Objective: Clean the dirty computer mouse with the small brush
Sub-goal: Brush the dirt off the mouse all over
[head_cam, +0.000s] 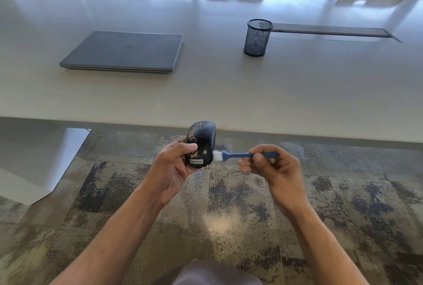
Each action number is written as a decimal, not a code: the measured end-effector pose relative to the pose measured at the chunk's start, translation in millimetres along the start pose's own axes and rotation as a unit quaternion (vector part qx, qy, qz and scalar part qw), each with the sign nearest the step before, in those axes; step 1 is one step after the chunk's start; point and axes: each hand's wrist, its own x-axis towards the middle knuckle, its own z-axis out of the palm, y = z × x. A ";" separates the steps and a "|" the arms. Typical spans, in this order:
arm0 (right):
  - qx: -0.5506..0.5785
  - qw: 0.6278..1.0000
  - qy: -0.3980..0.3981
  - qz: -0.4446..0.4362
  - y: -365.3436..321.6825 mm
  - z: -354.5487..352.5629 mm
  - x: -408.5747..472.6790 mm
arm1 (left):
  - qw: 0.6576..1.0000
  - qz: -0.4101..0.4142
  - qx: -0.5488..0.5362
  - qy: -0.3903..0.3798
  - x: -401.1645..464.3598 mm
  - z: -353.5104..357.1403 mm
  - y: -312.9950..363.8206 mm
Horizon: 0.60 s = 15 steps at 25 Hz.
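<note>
Left hand (170, 165) grips mouse (202, 145); right hand (277, 165) pinches brush (238, 154).

Both forearms are bare to the elbow with no sleeve, watch or ring showing on the left hand (170, 165) or right hand (278, 168), and grey-clad knee (215, 273) shows below them.

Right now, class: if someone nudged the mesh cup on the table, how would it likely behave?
The mesh cup looks see-through wire and holds nothing visible, so it is probably light and would slide easily on the smooth table. It stands taller than wide, so a high push might tip it; on its round side it could roll.
</note>
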 end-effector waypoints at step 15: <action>-0.007 1.000 0.029 -0.004 9.9 4.6 6.8 | 1.000 -0.012 0.018 -0.014 -1.0 -2.1 1.8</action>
